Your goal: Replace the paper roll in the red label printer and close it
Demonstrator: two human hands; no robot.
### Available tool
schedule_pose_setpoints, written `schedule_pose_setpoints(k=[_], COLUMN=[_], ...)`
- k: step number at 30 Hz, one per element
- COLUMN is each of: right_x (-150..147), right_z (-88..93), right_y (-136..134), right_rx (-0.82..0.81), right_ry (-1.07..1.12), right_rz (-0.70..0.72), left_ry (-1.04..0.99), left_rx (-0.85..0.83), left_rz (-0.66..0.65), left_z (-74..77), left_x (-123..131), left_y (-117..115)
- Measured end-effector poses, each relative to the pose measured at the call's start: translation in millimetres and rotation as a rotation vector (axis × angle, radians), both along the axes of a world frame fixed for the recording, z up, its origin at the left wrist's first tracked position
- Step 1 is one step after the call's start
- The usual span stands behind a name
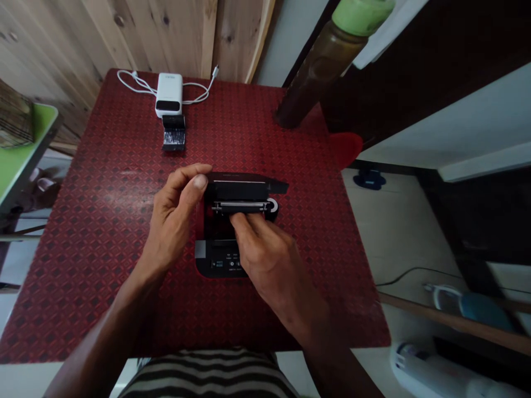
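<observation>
Left hand (174, 224) pinches the end of the raised black lid (236, 189) of a compact printer (219, 264). Right hand (265, 260) grasps the metal roller bar (238, 207) with its fingertips (243, 221), directly ahead of that hand. A white power bank (169, 94) lies well ahead of both hands.

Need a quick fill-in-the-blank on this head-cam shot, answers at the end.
1. The right hand rests its fingers on the metal roller, while the left hand touches the printer's raised ____ at its end.
2. The black label printer stands on a ____ patterned table cover.
3. A looped white ____ runs behind the white power bank.

Answers: lid; red; cable
</observation>
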State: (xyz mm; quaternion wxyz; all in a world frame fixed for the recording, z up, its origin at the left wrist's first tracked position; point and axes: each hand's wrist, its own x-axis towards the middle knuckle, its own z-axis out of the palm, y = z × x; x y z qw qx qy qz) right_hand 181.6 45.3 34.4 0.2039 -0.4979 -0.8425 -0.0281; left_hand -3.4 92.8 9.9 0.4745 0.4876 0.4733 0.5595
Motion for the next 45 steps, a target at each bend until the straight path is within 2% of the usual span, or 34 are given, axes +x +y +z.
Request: schedule_pose_setpoints(k=[6, 14, 25, 30, 38, 45], right_x=[2, 10, 14, 14, 17, 20], right_z=[-2.1, 5.6, 17.4, 18.0, 11.3, 9.1], right_y=[-1, -14, -31, -34, -39, -40], right_rx=[-0.047, 0.115, 0.213, 0.258, 0.184, 0.073], right_ry=[0.025, -0.023, -0.036, -0.037, 0.035, 0.118], right_rz=[0.011, 0.030, 0.054, 0.068, 0.109, 0.045], left_ry=[0.004, -0.048, -0.025, -0.060, -0.061, -0.073], left_rx=[0.008, -0.050, -0.141, -0.169, -0.213, -0.296], left_rz=[0.003, 0.036, 0.042, 0.023, -0.045, -0.033], left_z=[-1.5, -3.5, 3.5, 0.3, -8.6, -11.7], left_x=[-1, 0, 1, 0, -4, -3], left_y=[0, -7, -27, -39, -54, -58])
